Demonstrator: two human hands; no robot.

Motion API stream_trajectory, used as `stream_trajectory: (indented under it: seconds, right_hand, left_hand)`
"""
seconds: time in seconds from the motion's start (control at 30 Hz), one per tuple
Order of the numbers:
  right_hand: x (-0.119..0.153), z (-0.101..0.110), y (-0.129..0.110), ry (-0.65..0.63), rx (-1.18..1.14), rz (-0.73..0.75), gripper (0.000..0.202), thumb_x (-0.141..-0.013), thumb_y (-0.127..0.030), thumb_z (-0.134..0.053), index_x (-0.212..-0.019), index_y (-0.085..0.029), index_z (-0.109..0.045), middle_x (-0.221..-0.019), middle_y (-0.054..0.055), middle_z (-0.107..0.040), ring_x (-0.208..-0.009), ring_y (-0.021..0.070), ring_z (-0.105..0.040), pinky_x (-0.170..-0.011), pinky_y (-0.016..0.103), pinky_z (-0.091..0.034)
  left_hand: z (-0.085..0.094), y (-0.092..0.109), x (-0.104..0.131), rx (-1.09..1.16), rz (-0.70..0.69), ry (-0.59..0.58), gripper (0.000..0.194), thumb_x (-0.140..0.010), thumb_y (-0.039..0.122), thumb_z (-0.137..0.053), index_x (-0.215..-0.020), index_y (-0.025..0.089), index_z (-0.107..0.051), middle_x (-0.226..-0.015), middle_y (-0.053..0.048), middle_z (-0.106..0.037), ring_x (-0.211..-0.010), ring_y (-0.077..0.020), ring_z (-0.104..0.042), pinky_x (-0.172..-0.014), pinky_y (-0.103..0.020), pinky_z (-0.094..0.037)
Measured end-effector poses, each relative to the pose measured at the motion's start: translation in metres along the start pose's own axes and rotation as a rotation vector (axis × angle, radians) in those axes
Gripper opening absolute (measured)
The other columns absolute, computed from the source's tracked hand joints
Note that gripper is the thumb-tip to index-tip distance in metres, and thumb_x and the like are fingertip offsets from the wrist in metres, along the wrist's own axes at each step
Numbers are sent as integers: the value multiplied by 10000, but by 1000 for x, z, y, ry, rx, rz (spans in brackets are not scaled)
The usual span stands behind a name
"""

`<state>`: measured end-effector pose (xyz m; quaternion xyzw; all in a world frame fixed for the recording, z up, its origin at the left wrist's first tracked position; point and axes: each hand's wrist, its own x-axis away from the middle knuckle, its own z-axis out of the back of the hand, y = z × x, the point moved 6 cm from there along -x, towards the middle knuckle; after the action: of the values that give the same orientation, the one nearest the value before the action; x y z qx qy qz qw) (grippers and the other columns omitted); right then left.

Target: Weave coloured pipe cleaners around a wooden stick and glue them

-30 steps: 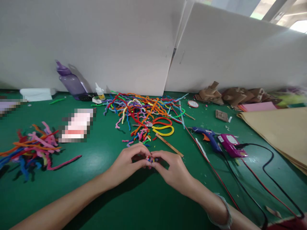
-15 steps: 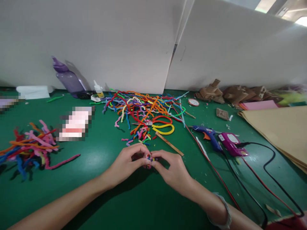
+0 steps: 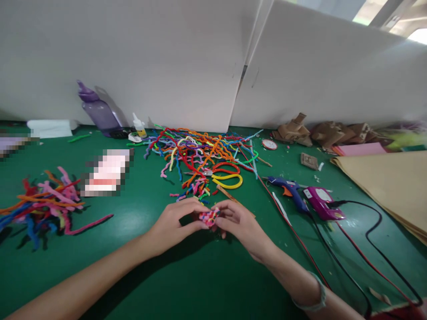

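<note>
Between my two hands is a small lumpy bundle (image 3: 209, 217) in pink, red, blue and yellow, which looks made of pipe cleaner pieces. My left hand (image 3: 178, 218) pinches its left side between thumb and fingers. From the right, the thumb and curled fingers of my right hand (image 3: 239, 223) grip it too. Fingers cover part of the bundle. Just beyond lie short cut pipe cleaner pieces (image 3: 199, 189), scissors (image 3: 227, 175) with red and yellow handles, and a wooden stick (image 3: 228, 194) partly behind my right hand.
Long pipe cleaners (image 3: 200, 144) are heaped at the back, and another pile (image 3: 46, 200) lies left. A purple bottle (image 3: 100, 113) and a small glue bottle (image 3: 139, 126) stand near the white board. To the right are a blue glue gun (image 3: 289, 189), a magenta box (image 3: 322, 201) and trailing cords.
The bundle has been turned and shows more of its pink, multicoloured surface between my hands. My right hand's fingers have shifted upward around it. The view has moved slightly.
</note>
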<state>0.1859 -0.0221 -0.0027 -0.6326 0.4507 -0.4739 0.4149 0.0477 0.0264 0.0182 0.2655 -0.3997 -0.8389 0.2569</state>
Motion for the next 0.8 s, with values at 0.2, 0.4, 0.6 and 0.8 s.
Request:
stream_trajectory:
  seconds: [0.2,0.4,0.6,0.8]
  right_hand:
    - [-2,10,-1,64,262,21,193,-746,-326,-670,-840,-169,-612,-720,2,-630,-566,105,-566,-449,202,-424]
    - [1,3,11,159,520,97,131,-778,-251,-628,-684,-184,-566,-608,-21,-597,-523,99,-524,-480,214,-378]
    - [6,13,-11,193,1018,299,64,-831,-201,-574,-772,-190,-599,-700,-6,-598,-652,135,-551,-602,248,-410]
    - [4,43,-27,300,1554,259,120,-834,-226,-590,-930,-153,-598,-963,102,-587,-942,251,-542,-781,354,-431]
  left_hand:
    - [2,-3,1,-109,-58,-37,243,-849,270,-619,-1088,230,-634,-1023,-39,-668,-962,-178,-606,-867,-278,-451]
    - [-5,-2,2,-157,-77,-58,273,-874,228,-560,-1143,203,-598,-1096,-59,-668,-1019,-184,-598,-926,-307,-441]
    - [-10,-4,-2,-229,-160,-145,188,-857,290,-611,-1021,214,-661,-1039,-60,-650,-1059,-207,-525,-947,-350,-406]
    - [-10,-10,-3,-258,-142,-205,142,-863,308,-608,-950,218,-675,-966,-39,-622,-955,-178,-527,-903,-331,-402]
